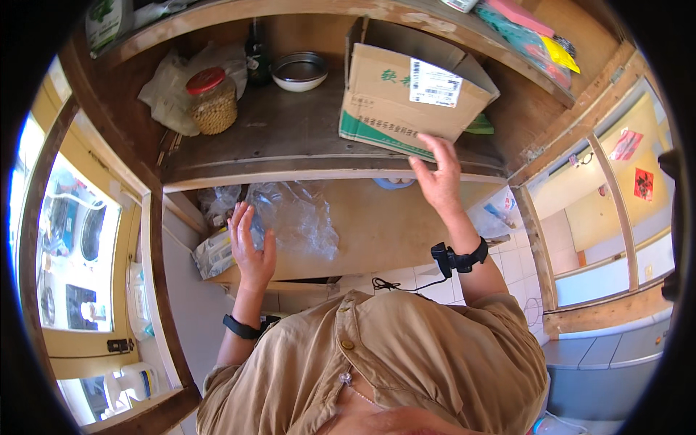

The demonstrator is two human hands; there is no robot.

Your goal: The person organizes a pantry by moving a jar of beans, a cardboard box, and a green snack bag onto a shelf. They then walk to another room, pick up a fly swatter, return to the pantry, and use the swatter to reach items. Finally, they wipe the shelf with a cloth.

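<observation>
My right hand [441,176] is at the lower front corner of an open-topped cardboard box [375,106], its fingertips at or just in front of the printed face; whether they touch cannot be told. The box stands on the wooden cupboard shelf [293,136], tilted in the view, with a white label [435,82] on its front. My left hand [253,250] is raised with spread fingers and holds nothing, beside clear plastic film [296,217] on the lower board. On the shelf's left are a red-lidded jar [213,103] of beans or nuts and a metal-rimmed bowl [299,70].
A dark bottle [257,54] and plastic bags [174,92] stand near the jar. An upper shelf edge [326,7] crosses above. Glazed cupboard doors [155,283] stand open at both sides. A grey-white package [215,254] lies low left; a blue-rimmed bowl [394,183] is partly hidden below.
</observation>
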